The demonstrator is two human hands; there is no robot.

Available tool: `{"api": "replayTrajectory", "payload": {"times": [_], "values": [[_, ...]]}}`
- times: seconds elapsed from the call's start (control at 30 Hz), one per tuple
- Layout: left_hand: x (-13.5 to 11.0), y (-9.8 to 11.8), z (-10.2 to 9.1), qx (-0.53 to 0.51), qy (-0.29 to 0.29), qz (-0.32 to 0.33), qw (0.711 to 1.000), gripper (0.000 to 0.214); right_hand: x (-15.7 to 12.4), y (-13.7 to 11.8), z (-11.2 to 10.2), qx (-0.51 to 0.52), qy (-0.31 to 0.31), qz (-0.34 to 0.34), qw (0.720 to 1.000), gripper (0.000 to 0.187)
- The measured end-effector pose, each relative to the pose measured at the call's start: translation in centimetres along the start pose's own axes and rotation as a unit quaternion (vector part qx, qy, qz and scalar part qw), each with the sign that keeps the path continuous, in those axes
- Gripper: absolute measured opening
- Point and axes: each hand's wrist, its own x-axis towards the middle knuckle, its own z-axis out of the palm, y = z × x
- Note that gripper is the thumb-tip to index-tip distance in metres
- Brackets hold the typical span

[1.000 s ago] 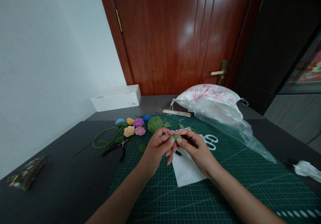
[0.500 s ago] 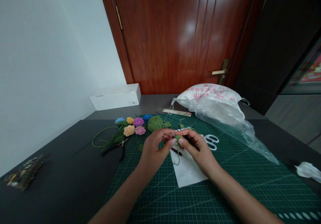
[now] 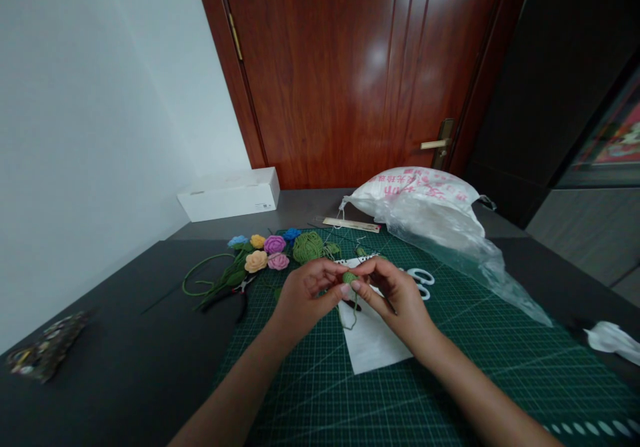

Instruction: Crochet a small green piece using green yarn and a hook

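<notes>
My left hand (image 3: 305, 295) and my right hand (image 3: 395, 297) meet over a green cutting mat (image 3: 450, 367), fingertips pinched together on a small green crocheted piece (image 3: 349, 277). A thin green yarn strand (image 3: 351, 313) dangles from it over a white paper sheet (image 3: 373, 337). A dark thin tool runs under my right hand; what it is I cannot make out. A green yarn ball (image 3: 307, 247) lies just beyond my left hand.
Crocheted flowers (image 3: 264, 252) with green stems and pliers (image 3: 235, 293) lie left of the mat. White-handled scissors (image 3: 421, 279), a ruler (image 3: 351, 224), a plastic bag (image 3: 435, 217) and a white box (image 3: 229, 195) sit farther back. A dark packet (image 3: 43, 347) lies at the left edge.
Both hands have kept pinching the green piece and turned it slightly. A loop of yarn now hangs below the fingers, and the right fingers have shifted over the piece.
</notes>
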Motion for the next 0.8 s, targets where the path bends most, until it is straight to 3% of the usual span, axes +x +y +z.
{"api": "replayTrajectory", "payload": {"times": [0.23,0.43,0.6,0.8], "values": [[0.24,-0.42,-0.44,-0.031,-0.046,-0.014,0.998,0.02,0.24,-0.23,0.06,-0.087,0.014,-0.092,0.992,0.007],[0.47,-0.01,-0.81,-0.016,-0.086,-0.024,0.996,0.021,0.33,-0.39,-0.25,-0.087,-0.001,-0.087,0.992,0.009],[0.33,-0.37,-0.4,0.009,-0.104,-0.02,0.994,0.008,0.28,-0.5,-0.11,-0.04,-0.016,-0.051,0.998,0.01],[0.41,0.34,-0.89,0.034,-0.105,-0.005,0.994,0.018,0.49,-0.64,-0.45,-0.061,-0.023,-0.057,0.996,0.012]]}}
